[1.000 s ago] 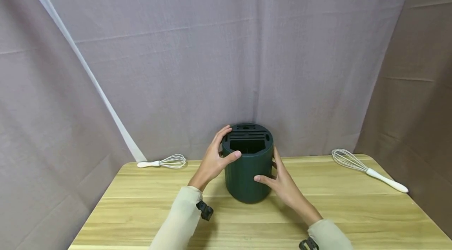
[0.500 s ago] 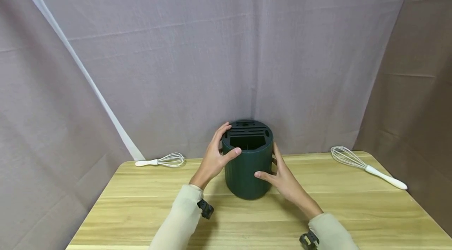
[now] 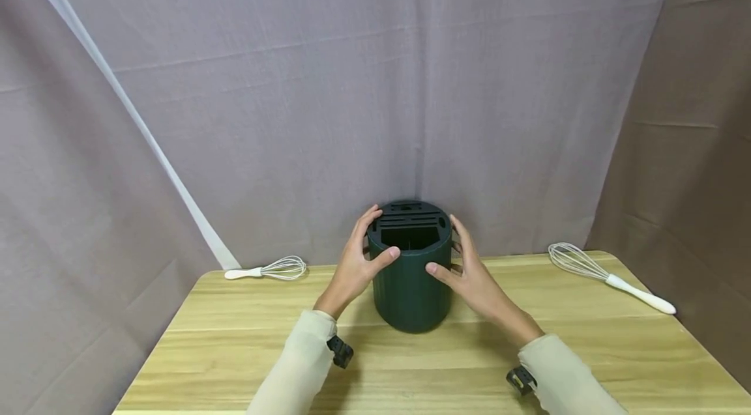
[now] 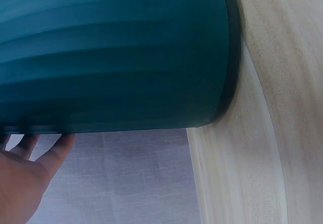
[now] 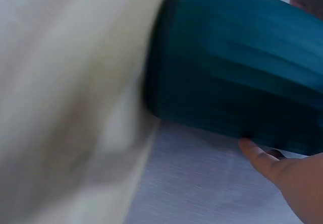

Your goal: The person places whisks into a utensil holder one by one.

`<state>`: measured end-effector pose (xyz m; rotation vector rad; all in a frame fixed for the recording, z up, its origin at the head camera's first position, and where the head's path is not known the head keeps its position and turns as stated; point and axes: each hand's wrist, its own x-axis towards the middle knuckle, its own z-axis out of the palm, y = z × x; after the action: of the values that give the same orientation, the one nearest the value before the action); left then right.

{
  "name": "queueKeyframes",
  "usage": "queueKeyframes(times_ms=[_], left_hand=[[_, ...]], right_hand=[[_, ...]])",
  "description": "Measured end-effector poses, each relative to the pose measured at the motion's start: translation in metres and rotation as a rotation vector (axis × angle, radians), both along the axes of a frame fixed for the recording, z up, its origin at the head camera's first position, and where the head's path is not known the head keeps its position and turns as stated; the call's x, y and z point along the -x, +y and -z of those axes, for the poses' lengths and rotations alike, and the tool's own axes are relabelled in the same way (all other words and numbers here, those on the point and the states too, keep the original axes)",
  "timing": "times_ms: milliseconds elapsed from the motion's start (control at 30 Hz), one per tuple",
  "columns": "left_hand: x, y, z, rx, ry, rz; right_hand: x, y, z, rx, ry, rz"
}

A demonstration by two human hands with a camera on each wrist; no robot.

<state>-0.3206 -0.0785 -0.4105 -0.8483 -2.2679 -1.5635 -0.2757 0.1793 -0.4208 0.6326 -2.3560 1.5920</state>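
Note:
A dark green, round knife holder (image 3: 412,298) stands upright at the back middle of the wooden table, close to the curtain. Its black top has narrow slots and a large rectangular opening. My left hand (image 3: 351,275) grips its left side near the top, thumb across the front rim and fingers round the side. On the opposite side, my right hand (image 3: 476,281) holds the upper wall, thumb on the front. The left wrist view shows the ribbed green wall (image 4: 111,57) with fingertips (image 4: 63,146) against it. In the right wrist view, a fingertip (image 5: 247,146) meets the wall's lower edge.
One white-handled whisk (image 3: 266,269) lies at the table's back left, and a larger whisk (image 3: 610,277) lies at the back right. A grey curtain (image 3: 293,109) hangs right behind the table (image 3: 235,350), with brownish cloth (image 3: 692,161) along the right.
My right hand has slid up the holder's side, its thumb and fingers now nearer the rim. The left hand keeps its place, and the holder has not visibly moved on the table.

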Motion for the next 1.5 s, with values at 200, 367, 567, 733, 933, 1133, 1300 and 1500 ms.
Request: queueKeyframes(times_ms=[200, 367, 567, 733, 933, 1133, 1300, 1500], left_hand=[[-0.004, -0.002, -0.005, -0.028, 0.001, 0.026], [0.001, -0.007, -0.002, -0.008, 0.002, 0.051], [0.000, -0.018, -0.007, 0.041, -0.027, -0.008], [-0.002, -0.037, -0.009, 0.086, -0.016, -0.082], [-0.002, -0.072, -0.014, 0.136, -0.001, -0.211], [0.010, -0.113, -0.011, 0.162, -0.014, -0.344], [0.023, -0.150, -0.002, 0.215, -0.048, -0.429], [0.032, -0.190, 0.017, 0.339, -0.092, -0.508]], right_hand=[[0.015, -0.003, -0.027, -0.126, 0.088, 0.013], [0.022, -0.005, -0.032, -0.176, 0.100, 0.014], [0.023, -0.007, -0.031, -0.192, 0.121, 0.025], [0.024, -0.008, -0.027, -0.190, 0.120, 0.023], [0.025, -0.006, -0.025, -0.171, 0.127, 0.019], [0.025, -0.003, -0.022, -0.147, 0.140, 0.025], [0.026, -0.004, -0.020, -0.136, 0.150, 0.027], [0.024, -0.004, -0.018, -0.130, 0.158, 0.022]])
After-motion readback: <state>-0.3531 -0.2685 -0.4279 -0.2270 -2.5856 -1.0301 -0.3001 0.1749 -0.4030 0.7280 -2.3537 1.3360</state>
